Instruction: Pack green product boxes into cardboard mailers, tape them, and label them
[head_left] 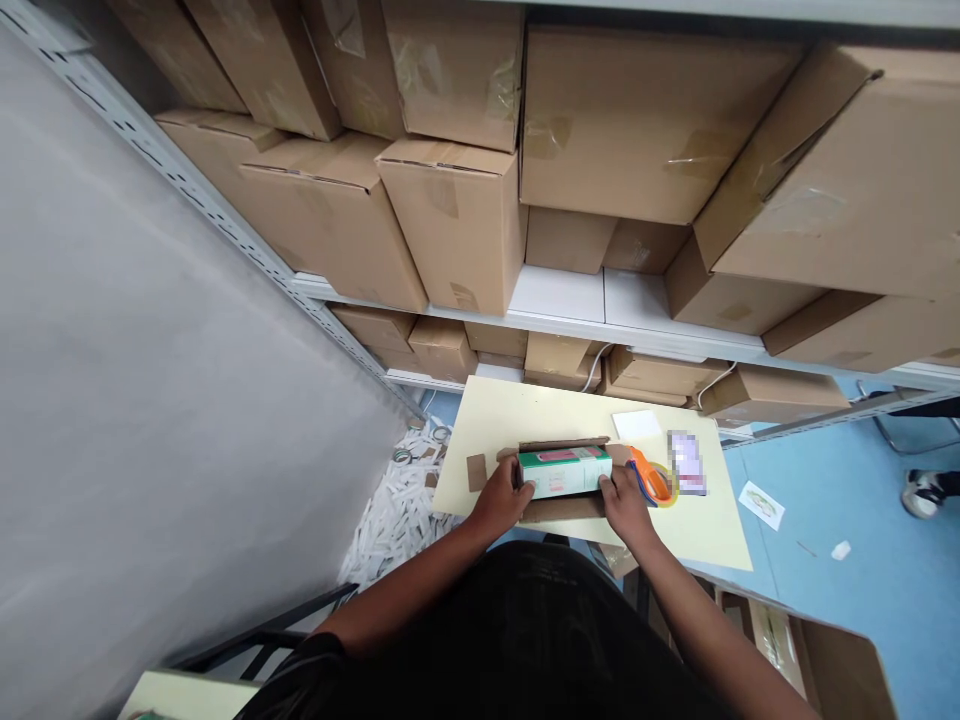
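Note:
A green and white product box lies lengthwise at an open cardboard carton, whose brown flaps show along its far and near sides. My left hand grips the left end of the product box, thumb on its near face. At the right end my right hand holds it in the same way, fingers partly hidden behind the box and carton flap. Just right of that hand lies an orange tape dispenser with yellow and blue rings about it. How deep the product box sits in the carton I cannot tell.
The pale yellow table bears a white card, a blurred purple packet and a cardboard scrap. Shelves with cardboard boxes stand behind. White paper strips cover the floor at left; an open carton stands lower right.

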